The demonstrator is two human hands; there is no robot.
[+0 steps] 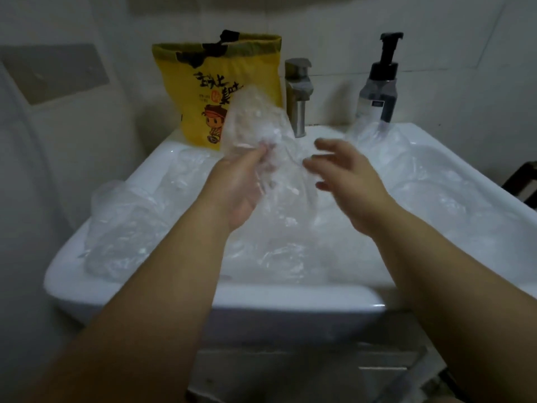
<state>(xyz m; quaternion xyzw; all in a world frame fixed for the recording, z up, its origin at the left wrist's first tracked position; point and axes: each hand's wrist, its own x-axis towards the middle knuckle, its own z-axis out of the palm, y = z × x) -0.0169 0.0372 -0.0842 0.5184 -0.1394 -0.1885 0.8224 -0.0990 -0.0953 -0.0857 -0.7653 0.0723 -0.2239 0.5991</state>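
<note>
Over a white sink (290, 298) strewn with more clear plastic (125, 228), a person's left hand (241, 190) holds up a crumpled clear plastic bag (255, 117), pinching it with curled fingers (263, 149). The right hand (351, 184), its fingers spread, hovers just beside the bag. Behind stand a yellow bag (218, 80), a tap (297, 91) and a pump bottle (377, 91).

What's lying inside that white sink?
Crumpled clear plastic bags fill the sink, and the left hand grips one raised bag above them. The basin's bottom and drain are covered by plastic and cannot be seen.
</note>
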